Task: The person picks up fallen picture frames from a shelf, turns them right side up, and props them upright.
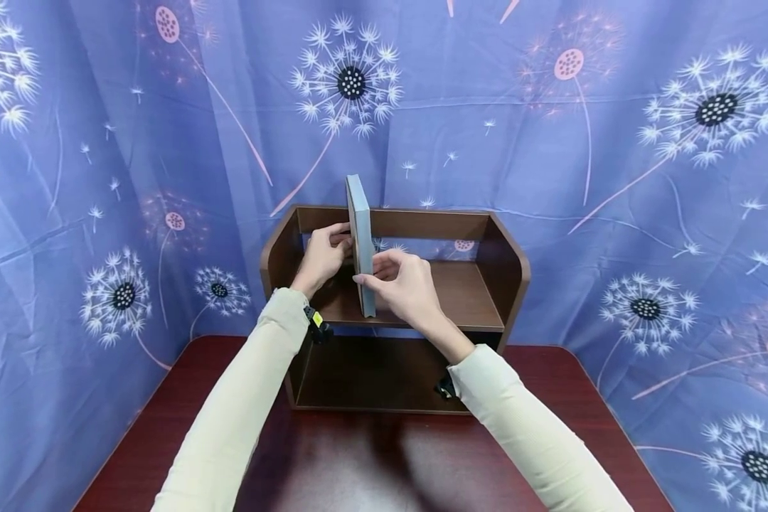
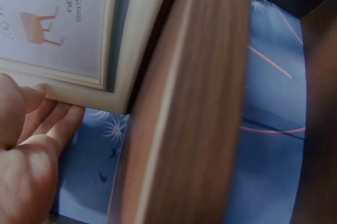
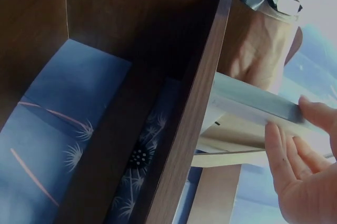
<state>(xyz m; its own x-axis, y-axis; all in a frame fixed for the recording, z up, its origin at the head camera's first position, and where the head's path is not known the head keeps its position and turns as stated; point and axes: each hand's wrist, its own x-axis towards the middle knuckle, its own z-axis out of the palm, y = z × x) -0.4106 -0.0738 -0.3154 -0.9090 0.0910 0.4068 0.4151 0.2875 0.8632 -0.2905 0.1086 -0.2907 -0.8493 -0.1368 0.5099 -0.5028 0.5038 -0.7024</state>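
Note:
A picture frame (image 1: 362, 245) stands upright, edge toward me, at the upper shelf (image 1: 451, 288) of a brown wooden shelf unit. Its face, in the left wrist view, shows a pale border and a printed insert (image 2: 52, 29) marked 4"x6". My left hand (image 1: 323, 259) holds the frame's left side, fingers and thumb at its edge (image 2: 63, 91). From the right, my right hand (image 1: 409, 284) pinches the near edge between thumb and fingers. The right wrist view shows this hand (image 3: 305, 168) on the frame's grey-blue side (image 3: 253, 100).
The shelf unit's side panels (image 1: 508, 274) rise on both sides of the hands. Below lies a lower shelf (image 1: 377, 373). The unit stands on a dark red table (image 1: 550, 398), before a blue dandelion-patterned curtain (image 1: 461, 85). Each wrist wears a small black camera (image 1: 318, 323).

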